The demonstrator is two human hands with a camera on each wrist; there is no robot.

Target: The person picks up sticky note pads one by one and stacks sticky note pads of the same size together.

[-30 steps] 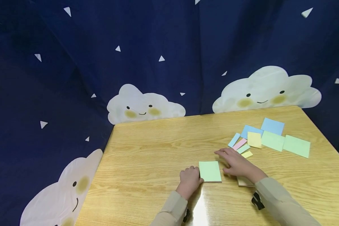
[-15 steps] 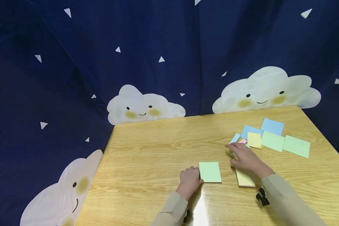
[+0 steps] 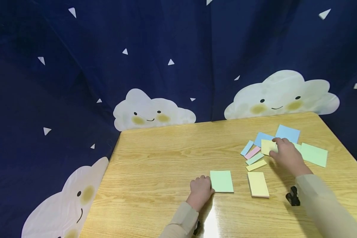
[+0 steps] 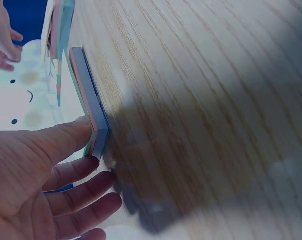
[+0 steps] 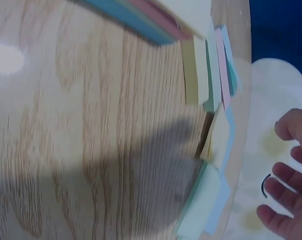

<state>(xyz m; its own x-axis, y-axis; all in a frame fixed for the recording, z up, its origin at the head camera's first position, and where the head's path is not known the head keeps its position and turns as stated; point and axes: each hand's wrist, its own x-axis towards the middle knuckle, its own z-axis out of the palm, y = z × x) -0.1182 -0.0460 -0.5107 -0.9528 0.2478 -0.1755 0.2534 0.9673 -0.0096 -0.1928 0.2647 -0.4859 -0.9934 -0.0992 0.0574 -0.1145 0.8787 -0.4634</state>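
My left hand (image 3: pixel 200 191) is at the left side of a square pale green sticky note pad (image 3: pixel 221 181). In the left wrist view, thumb and index finger pinch a corner of the pad (image 4: pixel 93 107), whose edge shows coloured layers. My right hand (image 3: pixel 288 155) hovers over the small yellow sticky note pad (image 3: pixel 266 147), partly covering it and a green sheet behind. Its fingers are loosely bent and hold nothing; the right wrist view shows the right hand (image 5: pixel 290 175) raised above the notes. A yellow rectangular pad (image 3: pixel 258 184) lies between the hands.
Narrow sticky strips in blue (image 3: pixel 247 148), pink (image 3: pixel 252 152), green (image 3: pixel 255 158) and yellow (image 3: pixel 256 165) fan out left of the small yellow pad. Blue notes (image 3: pixel 288 133) and a green note (image 3: pixel 314 154) lie at the table's right. A dark cloud-patterned curtain (image 3: pixel 166 33) hangs behind the table.
My right hand has moved right and away from me, from beside the green pad past the strips to the small yellow pad. The rectangular yellow pad is uncovered. My left hand stays put.
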